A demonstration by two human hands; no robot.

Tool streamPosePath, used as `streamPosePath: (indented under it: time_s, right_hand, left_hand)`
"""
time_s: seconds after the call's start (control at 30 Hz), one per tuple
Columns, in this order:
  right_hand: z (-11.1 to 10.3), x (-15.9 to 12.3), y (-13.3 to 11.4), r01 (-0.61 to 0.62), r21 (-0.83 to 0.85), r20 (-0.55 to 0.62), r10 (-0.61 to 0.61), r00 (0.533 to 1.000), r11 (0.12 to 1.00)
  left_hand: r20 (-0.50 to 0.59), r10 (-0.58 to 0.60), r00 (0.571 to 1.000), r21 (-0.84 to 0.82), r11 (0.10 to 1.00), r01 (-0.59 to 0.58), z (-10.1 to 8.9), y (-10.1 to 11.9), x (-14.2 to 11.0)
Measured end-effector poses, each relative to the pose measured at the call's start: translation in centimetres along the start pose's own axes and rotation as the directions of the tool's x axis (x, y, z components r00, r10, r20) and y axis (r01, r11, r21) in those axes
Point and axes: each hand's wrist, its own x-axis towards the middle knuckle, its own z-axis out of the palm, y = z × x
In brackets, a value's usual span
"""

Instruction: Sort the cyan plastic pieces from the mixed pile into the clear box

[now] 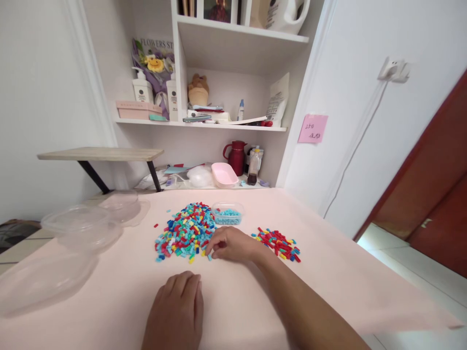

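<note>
My right hand (228,244) reaches down at the near right edge of a large pile of small plastic building bricks (188,228), mixed red, blue, yellow and green. Its thumb and forefinger are bent and slightly apart, just above a light blue brick (209,258). Nearer to me, my left hand (175,308) rests palm down on the table with its fingers loosely curled. Behind the right hand stands a clear plastic tub (242,210) holding light blue bricks. Right of the wrist lies a smaller, mostly red brick pile (279,244).
Clear plastic containers (82,216) stand at the left of the pink-covered table (255,291). Beyond it are a pink tray (224,175), a red jug (237,156) and a bottle (254,167) of dark liquid. A small wooden stand (102,153) is at the back left.
</note>
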Motion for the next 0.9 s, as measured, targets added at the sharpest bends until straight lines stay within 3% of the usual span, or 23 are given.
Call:
streamPosePath:
  time_s: [0.47, 0.9]
  right_hand:
    - [-0.25, -0.21, -0.71, 0.004, 0.028, 0.026, -0.004, 1.0, 1.0]
    - [0.12, -0.17, -0.43, -0.081, 0.007, -0.052, 0.082, 0.995, 0.997]
  left_hand:
    - [0.021, -0.016, 1.0, -0.018, 1.0, 0.016, -0.12, 0.01, -0.19]
    - [0.017, 0.004, 1.0, 0.01, 1.0, -0.004, -0.26, 0.02, 0.07]
